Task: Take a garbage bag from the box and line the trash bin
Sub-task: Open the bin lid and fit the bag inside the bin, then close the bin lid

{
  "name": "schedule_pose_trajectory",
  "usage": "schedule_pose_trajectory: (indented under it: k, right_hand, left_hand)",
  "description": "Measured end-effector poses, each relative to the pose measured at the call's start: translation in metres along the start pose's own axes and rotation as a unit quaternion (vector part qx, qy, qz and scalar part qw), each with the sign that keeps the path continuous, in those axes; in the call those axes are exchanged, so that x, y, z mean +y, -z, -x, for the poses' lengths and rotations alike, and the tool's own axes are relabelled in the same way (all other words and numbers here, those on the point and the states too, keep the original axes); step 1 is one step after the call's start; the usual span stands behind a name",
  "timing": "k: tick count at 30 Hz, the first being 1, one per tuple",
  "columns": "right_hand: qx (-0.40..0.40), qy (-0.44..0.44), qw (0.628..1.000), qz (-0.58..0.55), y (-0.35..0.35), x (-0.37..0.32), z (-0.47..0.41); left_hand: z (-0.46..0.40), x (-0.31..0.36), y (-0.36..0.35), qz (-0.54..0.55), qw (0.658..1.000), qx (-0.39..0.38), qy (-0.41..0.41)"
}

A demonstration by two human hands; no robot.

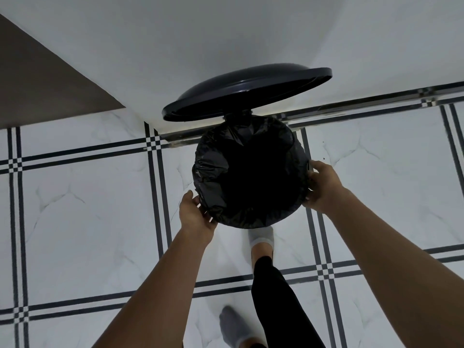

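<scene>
A round trash bin stands on the tiled floor against the wall, its dark lid (247, 90) tipped up and open. A black garbage bag (249, 172) sits inside the bin, with its edge folded over the whole rim so the bin's body is hidden. My left hand (194, 213) grips the bag's folded edge at the bin's lower left side. My right hand (322, 185) holds the bag's edge at the right side, fingers curled round it. A foot in a pale sock (261, 236) is placed just below the bin. The bag box is not in view.
A white wall (226, 33) rises right behind the bin. A brown panel (37, 84) fills the upper left. White floor tiles with dark double lines (155, 172) spread all round. My other socked foot (232, 327) stands at the bottom centre.
</scene>
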State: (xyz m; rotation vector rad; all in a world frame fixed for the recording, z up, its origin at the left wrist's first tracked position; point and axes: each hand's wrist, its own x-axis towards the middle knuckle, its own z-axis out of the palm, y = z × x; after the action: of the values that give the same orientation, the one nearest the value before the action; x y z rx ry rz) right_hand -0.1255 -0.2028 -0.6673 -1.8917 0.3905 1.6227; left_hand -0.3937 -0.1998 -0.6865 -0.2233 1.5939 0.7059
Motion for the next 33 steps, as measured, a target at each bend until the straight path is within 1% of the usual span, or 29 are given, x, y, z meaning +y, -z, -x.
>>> schedule_pose_trajectory:
  k: [2, 3, 4, 5, 6, 7, 8, 9, 10, 11, 12, 13, 14, 15, 17, 18, 19, 20, 22, 23, 25, 27, 29, 33]
  right_hand:
    - [0.036, 0.024, 0.997, 0.062, -0.001, -0.001, 0.007]
    - [0.074, 0.063, 0.989, 0.113, -0.001, -0.001, 0.013]
    - [0.122, 0.129, 0.971, 0.160, -0.002, -0.002, 0.018]
    - [0.163, 0.215, 0.943, 0.193, -0.004, -0.003, 0.027]
    - [0.179, 0.298, 0.916, 0.202, -0.007, -0.007, 0.041]
    - [0.178, 0.381, 0.886, 0.195, -0.012, -0.011, 0.057]
    - [0.177, 0.471, 0.845, 0.182, -0.016, -0.018, 0.074]
    - [0.176, 0.563, 0.789, 0.174, -0.021, -0.025, 0.092]
    - [0.172, 0.648, 0.721, 0.176, -0.025, -0.035, 0.107]
    - [0.159, 0.718, 0.651, 0.189, -0.031, -0.045, 0.120]
    - [0.140, 0.765, 0.592, 0.211, -0.037, -0.056, 0.134]
    - [0.115, 0.790, 0.550, 0.245, -0.042, -0.067, 0.147]
    - [0.086, 0.797, 0.520, 0.295, -0.048, -0.078, 0.158]
    - [0.055, 0.787, 0.498, 0.359, -0.054, -0.087, 0.164]
    - [-0.005, 0.746, 0.453, 0.488, -0.063, -0.099, 0.164]
    - [-0.031, 0.717, 0.441, 0.538, -0.065, -0.101, 0.160]
    - [-0.048, 0.690, 0.436, 0.576, -0.066, -0.101, 0.156]
    - [-0.056, 0.673, 0.436, 0.595, -0.065, -0.099, 0.153]
    - [-0.052, 0.668, 0.436, 0.601, -0.060, -0.093, 0.151]
    - [-0.046, 0.663, 0.439, 0.604, -0.056, -0.088, 0.153]
    - [-0.030, 0.635, 0.461, 0.619, -0.051, -0.079, 0.156]
    - [-0.020, 0.615, 0.475, 0.629, -0.048, -0.066, 0.157]
    - [-0.010, 0.605, 0.476, 0.638, -0.046, -0.051, 0.157]
    - [0.011, 0.599, 0.480, 0.641, -0.039, -0.022, 0.151]
  left_hand:
    - [0.007, 0.004, -0.004, -0.067, 0.997, 0.028, -0.021]
    - [0.012, 0.007, -0.007, -0.109, 0.991, 0.061, -0.050]
    - [0.017, 0.011, -0.011, -0.150, 0.979, 0.093, -0.104]
    - [0.026, 0.016, -0.015, -0.185, 0.959, 0.117, -0.179]
    - [0.039, 0.021, -0.019, -0.209, 0.933, 0.123, -0.264]
    - [0.055, 0.028, -0.023, -0.223, 0.901, 0.115, -0.355]
    - [0.072, 0.036, -0.026, -0.230, 0.860, 0.099, -0.445]
    - [0.092, 0.045, -0.029, -0.239, 0.804, 0.082, -0.538]
    - [0.112, 0.056, -0.032, -0.257, 0.735, 0.059, -0.625]
    - [0.128, 0.068, -0.036, -0.285, 0.657, 0.033, -0.697]
    - [0.144, 0.082, -0.043, -0.319, 0.586, 0.004, -0.745]
    - [0.155, 0.094, -0.051, -0.360, 0.527, -0.029, -0.769]
    - [0.164, 0.107, -0.059, -0.410, 0.479, -0.060, -0.774]
    - [0.166, 0.117, -0.067, -0.472, 0.437, -0.080, -0.762]
    - [0.161, 0.131, -0.079, -0.593, 0.361, -0.086, -0.714]
    - [0.156, 0.134, -0.084, -0.636, 0.335, -0.087, -0.690]
    - [0.152, 0.136, -0.086, -0.665, 0.320, -0.098, -0.668]
    - [0.147, 0.136, -0.087, -0.680, 0.317, -0.119, -0.650]
    - [0.140, 0.136, -0.086, -0.686, 0.318, -0.168, -0.633]
    - [0.138, 0.136, -0.083, -0.688, 0.312, -0.183, -0.629]
    - [0.132, 0.136, -0.081, -0.698, 0.300, -0.203, -0.617]
    - [0.133, 0.133, -0.074, -0.701, 0.289, -0.223, -0.613]
    - [0.136, 0.126, -0.064, -0.705, 0.285, -0.234, -0.606]
    - [0.135, 0.108, -0.044, -0.735, 0.262, -0.207, -0.590]
